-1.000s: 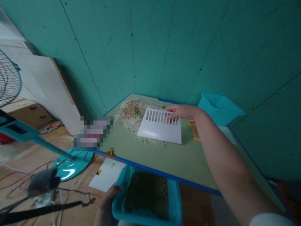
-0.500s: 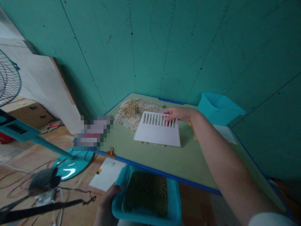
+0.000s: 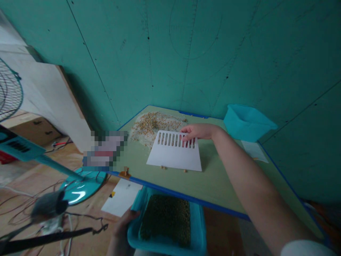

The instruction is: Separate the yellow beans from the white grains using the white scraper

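1. Scraper point(image 3: 173, 156): a white plastic board with a row of slots along its top edge. It stands tilted on the green desk point(image 3: 213, 183), between the grain heap and the desk's near blue edge.
2. The right hand point(image 3: 197, 131) grips the scraper at its top right corner, fingers curled over the slotted edge.
3. The grain heap point(image 3: 153, 123), tan kernels mixed with pale husk, spreads over the desk's far left corner, just behind the scraper. A few loose grains point(image 3: 163, 167) lie at its lower edge.
4. The left hand point(image 3: 124, 221) is closed on the left rim of a teal tray point(image 3: 198, 227), held below the desk's near edge. The tray is full of dark greenish beans point(image 3: 165, 220).
5. A teal bin point(image 3: 249, 122) stands at the desk's far right by the wall, with a paper slip point(image 3: 254, 151) just beside it. Any writing on the slip is too small to read.
6. On the floor to the left are a fan base point(image 3: 80, 188) and a white sheet point(image 3: 121, 199). The sheet's small dark mark and the markings on the fan's control panel point(image 3: 18, 146) cannot be read.
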Demonstrator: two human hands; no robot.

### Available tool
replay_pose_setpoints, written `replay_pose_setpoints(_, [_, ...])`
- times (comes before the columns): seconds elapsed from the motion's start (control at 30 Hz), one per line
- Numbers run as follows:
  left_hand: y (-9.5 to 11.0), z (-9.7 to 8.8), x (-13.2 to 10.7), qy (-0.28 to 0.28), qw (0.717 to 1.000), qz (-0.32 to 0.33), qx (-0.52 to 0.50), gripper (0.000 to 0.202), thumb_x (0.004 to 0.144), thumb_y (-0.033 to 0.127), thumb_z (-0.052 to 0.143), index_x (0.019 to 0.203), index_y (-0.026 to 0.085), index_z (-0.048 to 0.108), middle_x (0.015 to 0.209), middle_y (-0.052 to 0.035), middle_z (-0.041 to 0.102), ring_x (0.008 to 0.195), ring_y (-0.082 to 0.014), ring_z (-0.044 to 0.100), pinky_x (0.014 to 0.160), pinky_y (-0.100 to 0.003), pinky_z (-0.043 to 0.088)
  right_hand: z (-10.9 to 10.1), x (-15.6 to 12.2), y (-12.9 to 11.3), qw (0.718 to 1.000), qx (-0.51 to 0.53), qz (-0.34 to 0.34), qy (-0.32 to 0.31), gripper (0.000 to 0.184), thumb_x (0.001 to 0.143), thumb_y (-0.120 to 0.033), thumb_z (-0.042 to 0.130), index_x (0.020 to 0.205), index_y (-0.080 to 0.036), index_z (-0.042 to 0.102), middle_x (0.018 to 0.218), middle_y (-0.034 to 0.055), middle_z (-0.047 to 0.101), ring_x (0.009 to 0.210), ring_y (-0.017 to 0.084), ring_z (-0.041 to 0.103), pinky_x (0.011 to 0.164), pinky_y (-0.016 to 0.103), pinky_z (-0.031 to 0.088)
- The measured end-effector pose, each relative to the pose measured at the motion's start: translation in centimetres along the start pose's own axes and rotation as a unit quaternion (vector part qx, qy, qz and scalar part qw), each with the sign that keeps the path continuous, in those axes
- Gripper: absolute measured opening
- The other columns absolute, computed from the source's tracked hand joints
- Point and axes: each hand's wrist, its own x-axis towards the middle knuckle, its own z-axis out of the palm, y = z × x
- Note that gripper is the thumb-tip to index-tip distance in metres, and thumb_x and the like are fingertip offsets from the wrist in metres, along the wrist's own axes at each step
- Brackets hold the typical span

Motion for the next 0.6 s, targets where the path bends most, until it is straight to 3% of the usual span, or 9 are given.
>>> replay_pose_setpoints(0.2, [0.0,0.3,-0.4,0.004,1.000,-0.002,0.013,0.039,0.049,0.011,0.061,0.087,0.018,0.071,0.067,-0.0024,0.075,0.075,-0.0327,0.067,0.058,-0.038,0.056,0.6,0.0,-0.2,1.000,0.008,0.000,-0.029,0.023,0.064,-0.020,0.066,0.083,-0.014,0.053,0.068,-0.0017,0.065,0.054,0.007,0.060,0.055,0.020,0.048])
replay_pose_setpoints(0.4, [-0.3,0.6,-0.6,-0.003,1.000,-0.007,0.007,0.048,0.053,0.011,0.060,0.100,0.019,0.066,0.069,-0.0019,0.075,0.069,-0.0305,0.068,0.060,-0.038,0.056,1.0,0.2,-0.4,0.999,0.002,0.019,-0.045,0.027,0.063,-0.021,0.067,0.083,-0.015,0.050,0.074,0.0002,0.066,0.061,0.011,0.063,0.055,0.023,0.049])
replay_pose_setpoints(0.6, [0.0,0.7,-0.7,-0.009,1.000,-0.008,-0.001,0.044,0.052,0.010,0.059,0.095,0.018,0.068,0.067,-0.0022,0.075,0.072,-0.0315,0.068,0.060,-0.038,0.056,1.4,0.7,-0.6,0.998,-0.039,0.028,-0.049,0.020,0.065,-0.020,0.065,0.076,-0.015,0.050,0.067,-0.0021,0.064,0.057,0.009,0.061,0.053,0.021,0.047])
